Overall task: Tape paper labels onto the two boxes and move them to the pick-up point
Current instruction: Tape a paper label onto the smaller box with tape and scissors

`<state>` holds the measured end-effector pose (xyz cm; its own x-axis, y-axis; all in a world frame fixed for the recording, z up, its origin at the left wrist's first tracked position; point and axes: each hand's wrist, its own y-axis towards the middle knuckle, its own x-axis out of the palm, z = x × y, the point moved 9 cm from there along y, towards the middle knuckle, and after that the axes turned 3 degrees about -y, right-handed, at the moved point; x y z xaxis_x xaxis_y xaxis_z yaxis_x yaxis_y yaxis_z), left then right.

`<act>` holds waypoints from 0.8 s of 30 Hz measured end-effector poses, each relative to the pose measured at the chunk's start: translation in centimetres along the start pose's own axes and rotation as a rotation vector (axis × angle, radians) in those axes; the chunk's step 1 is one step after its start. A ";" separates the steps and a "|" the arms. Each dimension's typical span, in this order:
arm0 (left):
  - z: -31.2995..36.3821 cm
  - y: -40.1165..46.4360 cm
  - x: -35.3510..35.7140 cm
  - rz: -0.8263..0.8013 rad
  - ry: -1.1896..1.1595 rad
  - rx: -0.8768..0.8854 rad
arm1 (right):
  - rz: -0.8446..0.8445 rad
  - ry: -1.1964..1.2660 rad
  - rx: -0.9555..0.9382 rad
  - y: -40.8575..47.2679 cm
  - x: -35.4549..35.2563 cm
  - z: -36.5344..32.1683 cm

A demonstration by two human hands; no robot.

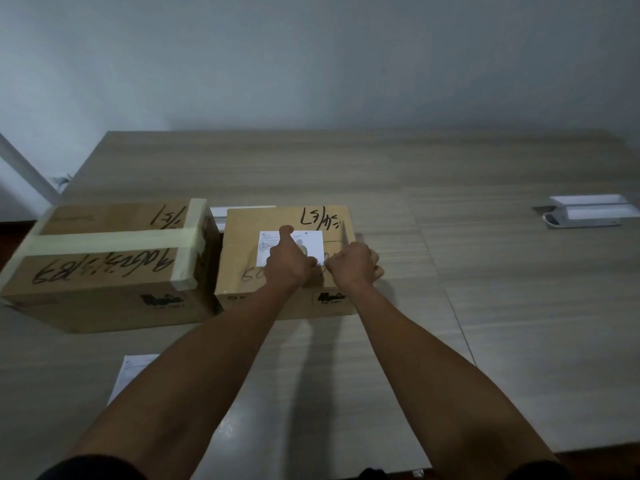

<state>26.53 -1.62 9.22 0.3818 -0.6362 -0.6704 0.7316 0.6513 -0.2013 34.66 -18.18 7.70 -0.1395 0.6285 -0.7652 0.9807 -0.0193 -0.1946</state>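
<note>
The left hand [289, 261] lies on top of the right-hand cardboard box [287, 261], its thumb stretched up and away across the white paper label [304, 242] and pressing it flat, the other fingers folded under at the label's near right corner. Just to its right the right hand [353, 266] is curled into a loose fist over the box's near right part, and a thin pale strip, seemingly tape [344, 233], runs from it up toward the box's far right edge; what the fist holds is hidden by the fingers, so whether it grips a tape roll cannot be told. The label sits in the middle of the box top, its long axis running left to right, its printed lines toward the left side, its edges square with the box. This box is nearly square on top, carries black handwritten marks near its far edge and a black printed mark on its near side, and stands on the pale wood-grain table [450, 271]. Just beside it to the left, apart by a narrow gap, stands the left-hand cardboard box [104, 268], longer from left to right, crossed with bands of beige packing tape [114, 239] and scrawled with black marker. A second paper sheet [133, 372] lies on the table near the left forearm. At the table's far right rests a white tray-like fitting [588, 211]. A plain grey wall [311, 57] stands behind.
</note>
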 end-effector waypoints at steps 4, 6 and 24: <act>-0.1 0.4 0.1 0.012 0.025 -0.008 | 0.010 0.011 -0.002 0.2 0.3 0.0; -0.1 0.6 0.0 0.013 0.031 -0.013 | 0.011 -0.010 -0.012 0.3 0.4 -0.4; 0.2 0.7 0.1 0.027 0.111 0.050 | 0.015 -0.158 -0.071 0.1 0.4 -0.8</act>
<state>27.22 -1.28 9.16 0.3392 -0.5669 -0.7507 0.7502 0.6445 -0.1477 34.85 -17.24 7.85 -0.1391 0.4986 -0.8556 0.9893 0.0308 -0.1429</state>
